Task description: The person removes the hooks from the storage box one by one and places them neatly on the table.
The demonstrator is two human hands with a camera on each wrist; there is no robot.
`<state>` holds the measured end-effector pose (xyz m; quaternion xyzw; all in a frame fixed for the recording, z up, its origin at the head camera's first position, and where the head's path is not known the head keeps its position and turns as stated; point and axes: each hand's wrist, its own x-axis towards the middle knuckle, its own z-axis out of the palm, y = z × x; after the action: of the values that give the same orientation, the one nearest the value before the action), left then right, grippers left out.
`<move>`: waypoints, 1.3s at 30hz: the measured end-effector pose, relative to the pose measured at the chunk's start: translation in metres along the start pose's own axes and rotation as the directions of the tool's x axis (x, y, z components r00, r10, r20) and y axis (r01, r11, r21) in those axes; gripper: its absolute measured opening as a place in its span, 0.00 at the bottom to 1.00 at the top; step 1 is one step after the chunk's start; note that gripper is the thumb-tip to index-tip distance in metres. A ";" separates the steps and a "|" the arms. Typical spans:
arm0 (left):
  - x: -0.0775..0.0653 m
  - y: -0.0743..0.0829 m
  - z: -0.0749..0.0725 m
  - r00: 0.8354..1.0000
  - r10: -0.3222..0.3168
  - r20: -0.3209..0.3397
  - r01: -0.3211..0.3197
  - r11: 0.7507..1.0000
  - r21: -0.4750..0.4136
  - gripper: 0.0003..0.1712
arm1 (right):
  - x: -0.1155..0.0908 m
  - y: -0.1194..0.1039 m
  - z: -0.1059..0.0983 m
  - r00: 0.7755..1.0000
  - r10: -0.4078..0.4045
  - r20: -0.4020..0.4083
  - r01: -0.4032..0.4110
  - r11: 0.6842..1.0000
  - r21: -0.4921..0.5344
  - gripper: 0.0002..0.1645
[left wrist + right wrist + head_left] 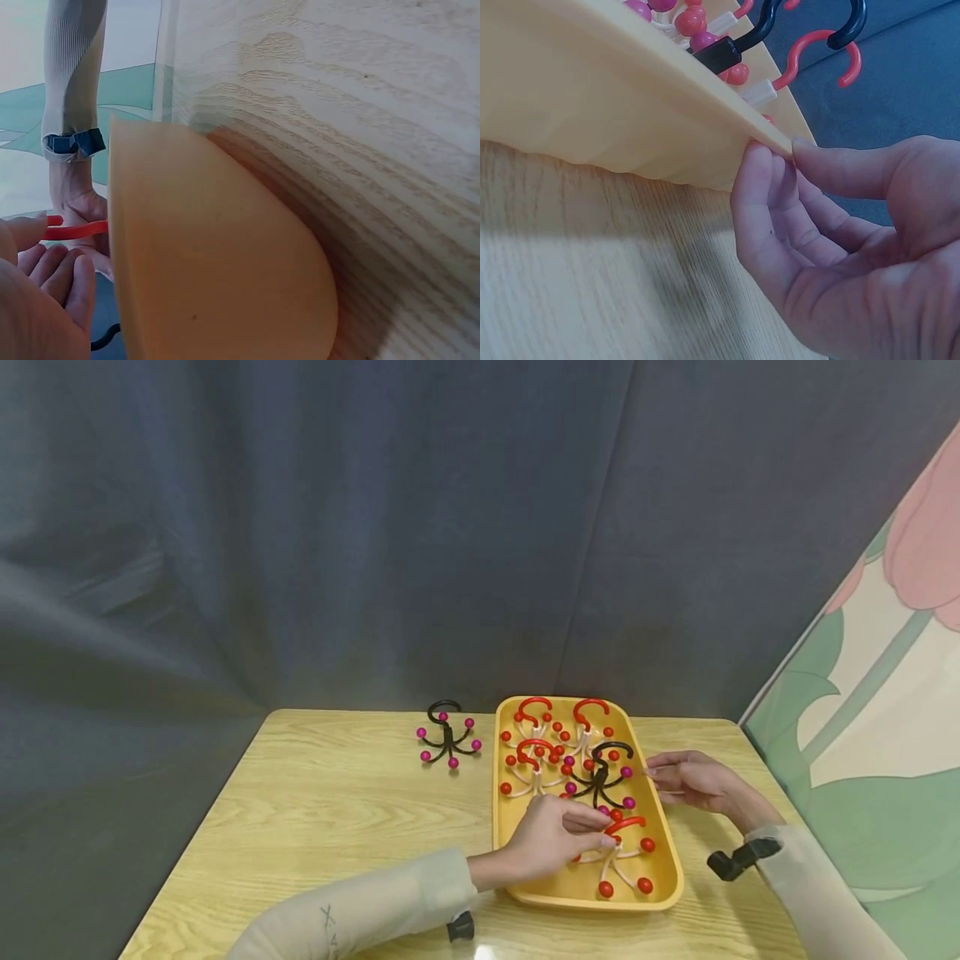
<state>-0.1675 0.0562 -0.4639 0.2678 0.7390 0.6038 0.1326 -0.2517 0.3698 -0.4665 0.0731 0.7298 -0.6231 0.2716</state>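
Left hand is pinching red hook | sleeve marking behind it is showing X-like strokes | right hand is pinching yellow tray rim

It's a pale wooden table with yellowish grain running across its top, its far corners rounded. A deep yellow tray with rounded corners sits lengthwise on it, closer to the table's right edge than the left, one end up by the far edge. Just left of the tray, near the far edge's middle, is a black hook whose splayed arms end in magenta balls.
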 end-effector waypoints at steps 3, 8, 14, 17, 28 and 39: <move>0.001 -0.001 0.002 1.000 -0.015 -0.016 0.015 1.000 0.000 0.16 | 0.001 0.000 0.000 1.000 0.000 -0.001 0.000 1.000 0.008 0.16; 0.002 -0.002 0.006 0.999 -0.033 -0.024 0.032 0.999 -0.014 0.14 | 0.001 0.002 -0.001 1.000 -0.003 0.001 0.003 1.000 0.006 0.18; 0.002 -0.001 0.008 0.999 -0.038 -0.033 0.037 0.999 -0.028 0.13 | 0.002 0.004 -0.002 1.000 -0.013 0.003 0.013 1.000 0.007 0.20; 0.002 -0.002 0.008 0.998 -0.047 -0.043 0.046 0.998 -0.032 0.13 | 0.003 0.005 -0.003 1.000 -0.015 0.004 0.015 1.000 0.007 0.20; 0.002 -0.003 0.009 0.997 -0.043 -0.059 0.042 0.999 -0.029 0.14 | 0.002 0.006 -0.003 1.000 -0.019 0.004 0.019 1.000 0.011 0.18; 0.005 0.000 0.005 0.996 -0.025 -0.088 0.019 0.997 -0.068 0.11 | 0.001 0.005 -0.003 0.999 -0.025 0.032 0.023 0.998 0.050 0.12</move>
<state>-0.1692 0.0627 -0.4639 0.2279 0.7263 0.6382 0.1153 -0.2515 0.3733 -0.4714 0.0610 0.7104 -0.6454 0.2740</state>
